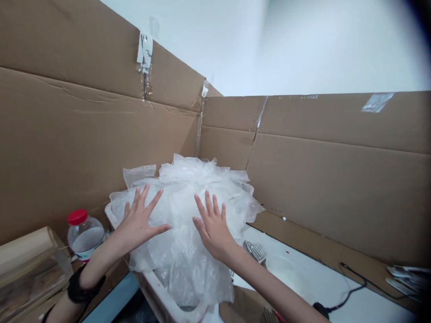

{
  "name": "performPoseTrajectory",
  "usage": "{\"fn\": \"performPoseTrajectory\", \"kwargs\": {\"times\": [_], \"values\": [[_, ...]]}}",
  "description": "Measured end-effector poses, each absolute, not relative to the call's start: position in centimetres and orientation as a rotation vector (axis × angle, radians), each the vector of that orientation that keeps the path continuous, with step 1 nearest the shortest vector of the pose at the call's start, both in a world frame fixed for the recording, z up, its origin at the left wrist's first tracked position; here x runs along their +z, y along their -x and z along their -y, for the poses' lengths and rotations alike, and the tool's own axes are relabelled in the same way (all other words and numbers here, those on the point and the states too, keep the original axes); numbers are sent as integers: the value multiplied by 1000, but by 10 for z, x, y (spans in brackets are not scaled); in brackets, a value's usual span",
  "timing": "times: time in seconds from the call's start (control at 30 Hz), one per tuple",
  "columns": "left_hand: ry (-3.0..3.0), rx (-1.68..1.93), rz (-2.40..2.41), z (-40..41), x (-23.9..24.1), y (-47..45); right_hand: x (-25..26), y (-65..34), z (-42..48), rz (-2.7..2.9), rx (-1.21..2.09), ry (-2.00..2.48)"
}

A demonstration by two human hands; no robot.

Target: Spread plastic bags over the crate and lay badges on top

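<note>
Two big cardboard walls point(101, 134) stand far behind a heap of clear plastic bags point(185, 197). The heap sits in a white bin point(161, 300), near the middle. Both hands press flat on top of it, fingers spread apart, holding nothing: the left hand point(141, 220) and the right hand point(212, 229). A water bottle point(84, 235) with a red cap stands at the left.

No text, label or number can be read anywhere.
</note>
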State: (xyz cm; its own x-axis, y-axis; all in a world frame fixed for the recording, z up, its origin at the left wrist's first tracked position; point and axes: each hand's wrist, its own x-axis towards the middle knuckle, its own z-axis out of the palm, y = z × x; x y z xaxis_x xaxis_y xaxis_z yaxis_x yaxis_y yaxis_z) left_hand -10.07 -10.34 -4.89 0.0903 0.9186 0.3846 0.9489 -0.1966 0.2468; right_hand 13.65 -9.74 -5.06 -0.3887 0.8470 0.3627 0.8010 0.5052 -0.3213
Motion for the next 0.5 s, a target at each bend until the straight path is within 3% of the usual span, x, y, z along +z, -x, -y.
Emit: {"fn": "performPoseTrajectory", "kwargs": {"times": [0.13, 0.5], "values": [[2443, -445, 2027, 85, -51, 96, -68, -118, 74, 2410, 387, 1415], [2631, -26, 2070, 60, -76, 96, -84, -106, 47, 2692, 397, 1473]]}}
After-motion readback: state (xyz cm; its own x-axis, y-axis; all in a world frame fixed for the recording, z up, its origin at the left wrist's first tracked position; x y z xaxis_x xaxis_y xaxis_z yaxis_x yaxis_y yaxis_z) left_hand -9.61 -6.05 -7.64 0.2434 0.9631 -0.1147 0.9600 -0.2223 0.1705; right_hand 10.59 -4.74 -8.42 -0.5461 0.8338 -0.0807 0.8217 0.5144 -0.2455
